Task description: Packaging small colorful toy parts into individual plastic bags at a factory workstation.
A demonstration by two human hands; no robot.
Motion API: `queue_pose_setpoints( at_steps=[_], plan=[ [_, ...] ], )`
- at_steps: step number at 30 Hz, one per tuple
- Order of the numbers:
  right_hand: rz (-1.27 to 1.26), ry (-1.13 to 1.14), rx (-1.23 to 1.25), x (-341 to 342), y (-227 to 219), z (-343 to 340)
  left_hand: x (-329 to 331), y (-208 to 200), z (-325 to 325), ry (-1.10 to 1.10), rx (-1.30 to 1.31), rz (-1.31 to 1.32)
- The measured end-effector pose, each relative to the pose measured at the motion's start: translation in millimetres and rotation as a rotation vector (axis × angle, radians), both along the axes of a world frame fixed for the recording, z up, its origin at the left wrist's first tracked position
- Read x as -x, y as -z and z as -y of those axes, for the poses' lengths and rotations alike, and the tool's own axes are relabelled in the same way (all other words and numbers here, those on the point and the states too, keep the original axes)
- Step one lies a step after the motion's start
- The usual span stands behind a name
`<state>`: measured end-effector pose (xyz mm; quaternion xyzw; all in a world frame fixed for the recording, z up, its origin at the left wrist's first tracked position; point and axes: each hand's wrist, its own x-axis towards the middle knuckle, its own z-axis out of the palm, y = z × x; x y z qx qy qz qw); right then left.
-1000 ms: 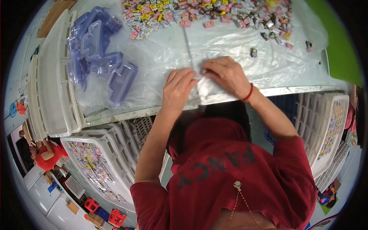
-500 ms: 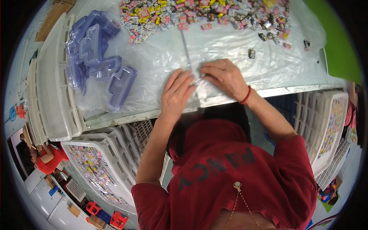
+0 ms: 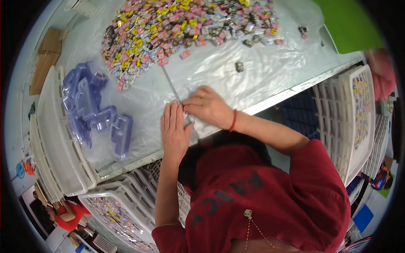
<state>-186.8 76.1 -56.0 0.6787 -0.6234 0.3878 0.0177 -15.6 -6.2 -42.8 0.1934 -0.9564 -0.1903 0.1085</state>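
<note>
My left hand (image 3: 174, 128) lies flat, fingers together, on a small clear plastic packet (image 3: 195, 131) at the table's front edge. Touching its fingertips, my right hand (image 3: 206, 107) has curled fingers that pinch the packet's top edge; a red cord is on that wrist. The packet is mostly hidden under both hands. A clear plastic sheet (image 3: 261, 71) covers the table. A big heap of small colourful pieces (image 3: 181, 25) lies at the far side, and one dark piece (image 3: 239, 66) lies alone beyond my right hand.
Stacked blue see-through trays (image 3: 90, 114) lie left of my hands. White crates (image 3: 55, 152) stand at the left; crates with colourful pieces sit below (image 3: 114, 215) and right (image 3: 358, 114). A green surface (image 3: 346, 25) is at the far right. A person in red (image 3: 67, 215) is at lower left.
The view has swung, so the table sits lower and tilted. My left hand has flattened, fingers straight, beside my right hand, which stays on the packet.
</note>
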Motion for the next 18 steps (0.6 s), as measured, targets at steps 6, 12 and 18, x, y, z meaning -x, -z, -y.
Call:
queue_pose_setpoints(
  at_steps=[6,12,18],
  plan=[
    [0.009,-0.023,0.042,2.0,6.2,-9.3,-4.3,-1.2,0.1,0.051,0.07,0.019],
    [-0.015,-0.029,-0.096,-3.2,-0.2,-12.3,-0.9,-5.0,8.5,0.145,0.147,0.07],
    [0.15,-0.049,0.059,24.9,-16.0,-28.5,4.4,-15.9,17.6,0.194,0.157,0.022]
  ],
)
